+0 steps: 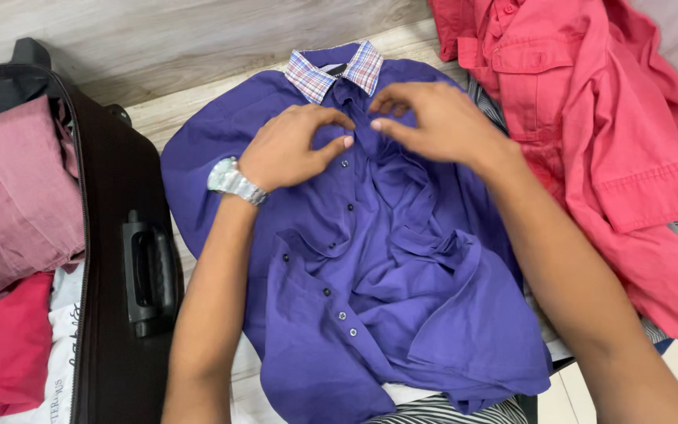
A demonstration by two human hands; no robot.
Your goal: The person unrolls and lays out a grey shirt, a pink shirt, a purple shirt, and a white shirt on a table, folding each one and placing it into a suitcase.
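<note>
A purple button-up shirt (386, 259) with a plaid collar (333, 69) lies front up on the floor, its lower part rumpled. My left hand (292, 145), with a silver watch on the wrist, pinches the shirt's front placket just below the collar. My right hand (437, 122) grips the same placket from the other side, fingertips almost touching the left hand's. Both hands sit near the top buttons.
An open dark suitcase (115, 259) stands at the left with folded maroon, red and white clothes (13, 196) inside. A red shirt (590, 126) lies crumpled at the right over striped cloth (433, 411). Wooden floor (166, 47) shows behind.
</note>
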